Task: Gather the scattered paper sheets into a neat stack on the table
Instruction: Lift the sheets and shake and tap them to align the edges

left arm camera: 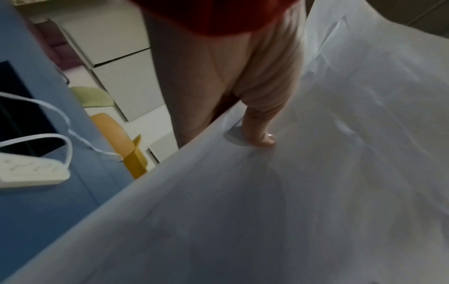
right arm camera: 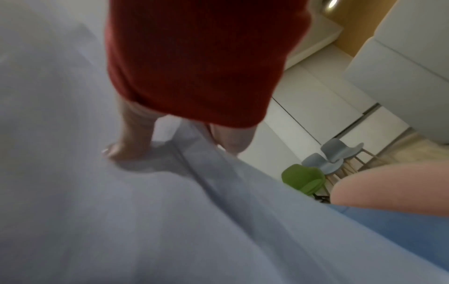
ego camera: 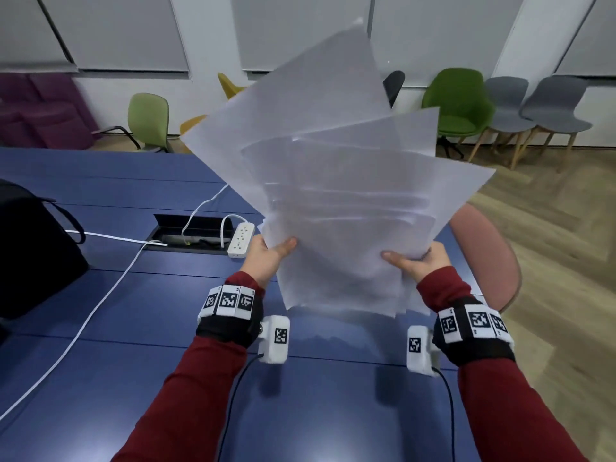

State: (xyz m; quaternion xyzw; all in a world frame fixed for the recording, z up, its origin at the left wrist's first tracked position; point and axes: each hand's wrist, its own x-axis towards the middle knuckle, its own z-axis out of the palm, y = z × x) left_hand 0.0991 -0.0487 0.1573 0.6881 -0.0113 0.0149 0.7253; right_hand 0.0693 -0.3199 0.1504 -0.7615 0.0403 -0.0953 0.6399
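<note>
Head view: a black bag sits at the table's left edge, and a white cable runs past it toward a recessed cable box in the table. The box lid stands open, with cable ends inside; a white power strip rests at the box's right end.

The left hand and right hand hold the paper sheets raised above the table, fanned and uneven. Each grip is clamped on a lower side edge of the bundle, thumb on the near face.

Left wrist view: only the left thumb shows, pressed flat on the top sheet, which dimples under its tip; the fingers are hidden behind the paper. The power strip lies well apart, at the left.

Right wrist view: the right thumb presses the near face, and a finger shows behind the stepped sheet edges. A green chair and grey chairs stand against the far wall. A pink chair stands by the table's right side.
</note>
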